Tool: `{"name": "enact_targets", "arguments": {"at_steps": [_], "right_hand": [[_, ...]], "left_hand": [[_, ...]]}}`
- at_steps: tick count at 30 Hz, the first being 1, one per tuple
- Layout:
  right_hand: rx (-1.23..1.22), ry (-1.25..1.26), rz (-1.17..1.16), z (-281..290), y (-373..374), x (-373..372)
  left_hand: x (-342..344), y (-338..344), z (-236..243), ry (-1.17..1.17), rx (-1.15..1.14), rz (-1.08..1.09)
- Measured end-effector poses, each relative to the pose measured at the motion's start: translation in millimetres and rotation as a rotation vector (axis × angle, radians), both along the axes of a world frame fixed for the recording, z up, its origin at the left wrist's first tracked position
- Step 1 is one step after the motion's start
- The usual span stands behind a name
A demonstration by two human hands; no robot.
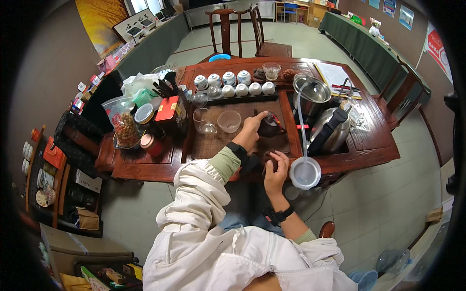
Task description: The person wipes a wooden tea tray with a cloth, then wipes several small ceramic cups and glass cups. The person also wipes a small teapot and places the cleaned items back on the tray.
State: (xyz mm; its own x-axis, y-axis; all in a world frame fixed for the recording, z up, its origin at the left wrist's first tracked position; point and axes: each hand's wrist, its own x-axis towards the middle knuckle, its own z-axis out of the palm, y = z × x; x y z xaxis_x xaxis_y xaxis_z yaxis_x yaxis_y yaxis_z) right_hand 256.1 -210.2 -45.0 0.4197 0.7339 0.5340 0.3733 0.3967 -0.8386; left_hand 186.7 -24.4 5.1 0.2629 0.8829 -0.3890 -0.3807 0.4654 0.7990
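Observation:
A dark teapot (pixel 268 128) with a red-trimmed handle sits on the right part of the woven-topped tea tray (pixel 218 146). My left hand (pixel 251 130) is closed at its left side, fingers against the upper body; the fingertips are partly hidden. Nearer to me, at the table's front edge, my right hand (pixel 276 170) curls round a small dark brown object (pixel 267 158), mostly covered by the fingers, so its kind is unclear. Left of the teapot stand a clear glass bowl (pixel 229 121) and a glass pitcher (pixel 203 121).
Several small white cups (pixel 241 89) line the tray's back. A steel pot (pixel 312 89), a kettle (pixel 331 127) and a white-lidded container (pixel 305 173) with a hose crowd the right. Jars, a red tin (pixel 168 109) and a bag of nuts (pixel 124 130) occupy the left.

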Motion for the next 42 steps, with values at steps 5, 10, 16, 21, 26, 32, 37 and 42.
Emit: {"name": "enact_targets", "arguments": {"at_steps": [5,10,16,21,26,32,37,42], "right_hand": [[0.013,0.047,0.010,2,0,1],[0.022,0.080,0.030,2,0,3],[0.004,0.095,0.046,2,0,4],[0.004,0.092,0.047,3,1,4],[-0.006,0.103,0.049,3,1,4],[-0.030,0.122,0.041,0,2,4],[-0.103,0.188,0.053,-3,6,5],[-0.100,0.257,0.210,-3,11,13]], "left_hand": [[7,17,-8,0.106,-0.043,0.044],[11,19,-20,0.129,-0.021,0.054],[13,25,-33,0.166,-0.032,0.057],[11,43,-55,0.341,0.009,0.079],[17,52,-73,0.607,0.045,0.246],[-3,24,-41,0.636,0.114,-0.108],[-6,-6,-6,1.149,0.453,-0.212],[-7,-5,11,1.557,1.137,-0.456]]}}
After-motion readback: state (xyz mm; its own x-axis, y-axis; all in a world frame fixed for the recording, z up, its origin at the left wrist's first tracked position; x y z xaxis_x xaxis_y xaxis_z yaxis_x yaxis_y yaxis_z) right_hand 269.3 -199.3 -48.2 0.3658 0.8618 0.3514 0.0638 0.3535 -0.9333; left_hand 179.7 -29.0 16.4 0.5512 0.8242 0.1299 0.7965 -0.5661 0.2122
